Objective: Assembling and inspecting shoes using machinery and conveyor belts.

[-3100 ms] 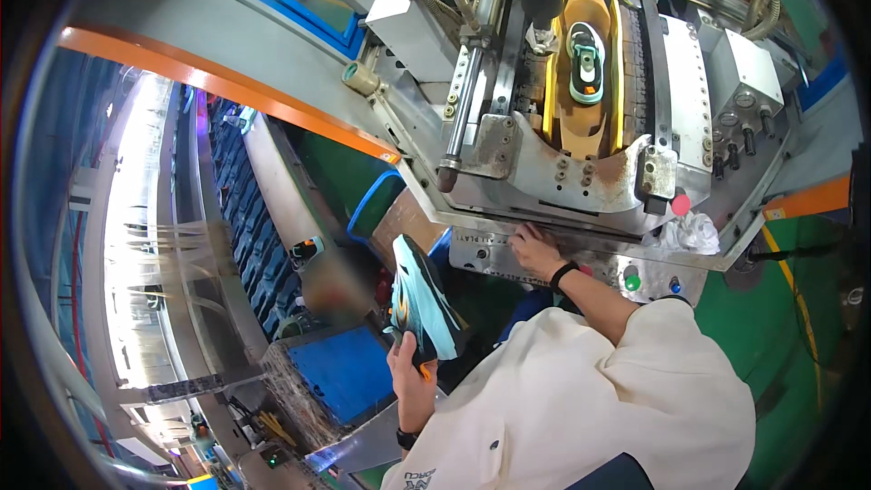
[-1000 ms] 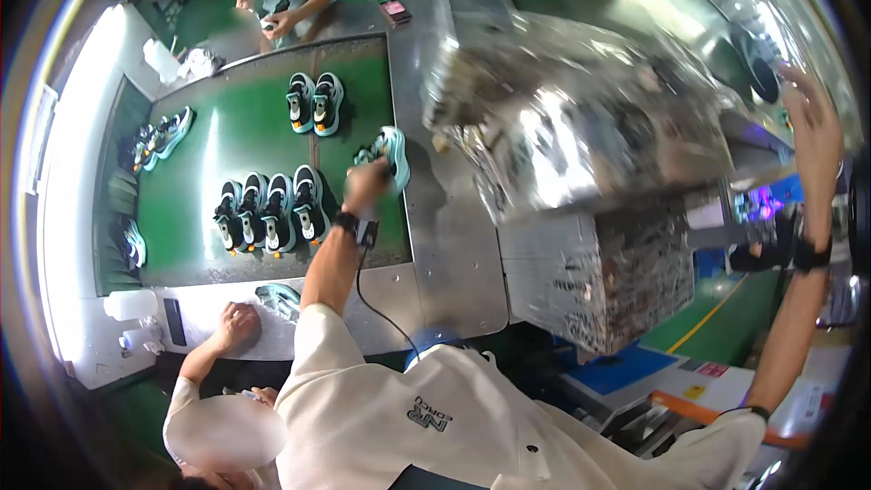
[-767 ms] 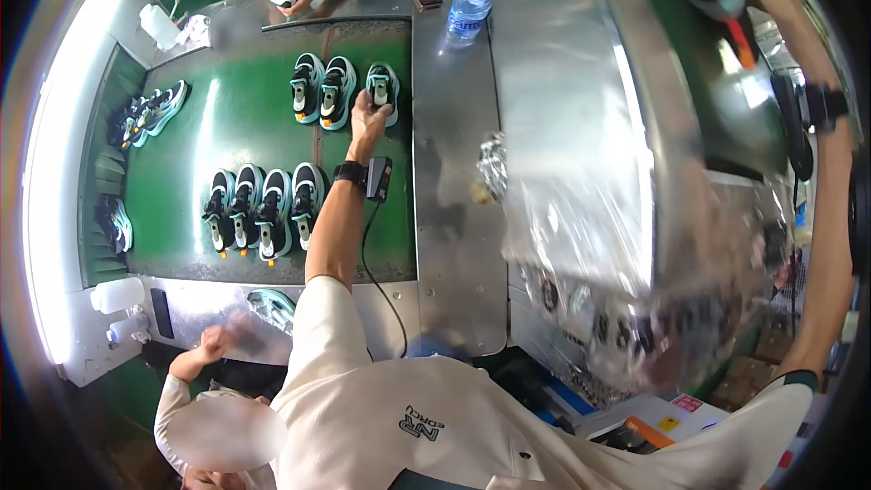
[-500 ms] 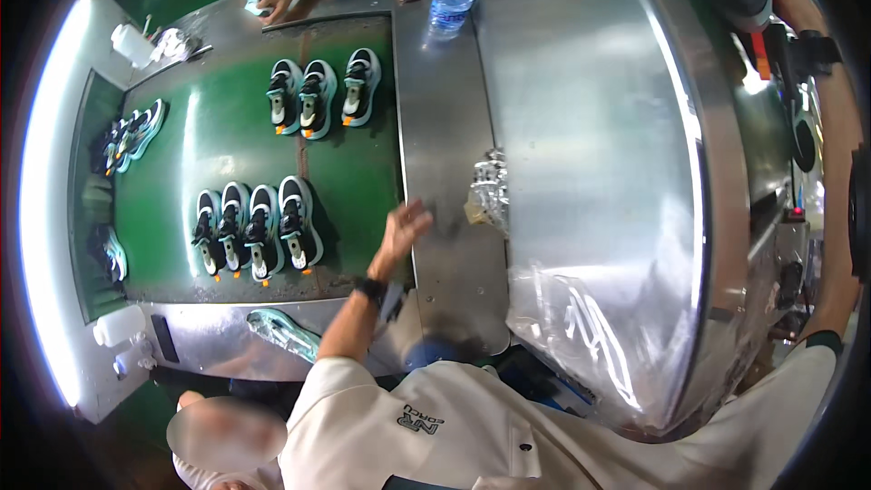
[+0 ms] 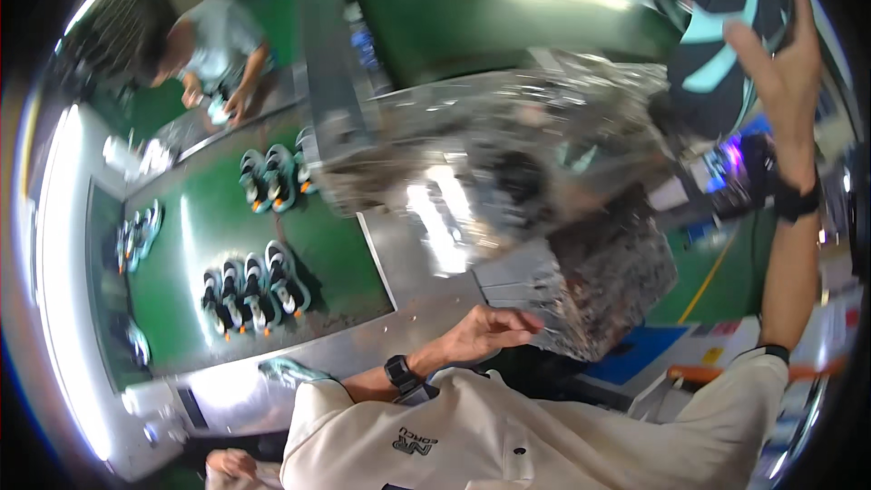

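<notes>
Left hand (image 5: pixel 490 328) has drawn bodyward, fingers loose, empty.
Right hand (image 5: pixel 791 82) clasps a long black-and-mint rubber-soled shoe (image 5: pixel 709 56), thumb seemingly steadying it.

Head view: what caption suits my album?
Right hand holds a dark, turquoise-striped shoe, left hand empty, more shoes on a green table.

Dark lettering (image 5: pixel 415 443) on the chest of the person's cream shirt (image 5: pixel 481 422)

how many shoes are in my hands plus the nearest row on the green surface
5: the dark, teal-striped shoe in the right hand, and four side by side on the green surface: leftmost shoe, second shoe, third shoe, rightmost shoe. The left hand shows none.
</notes>
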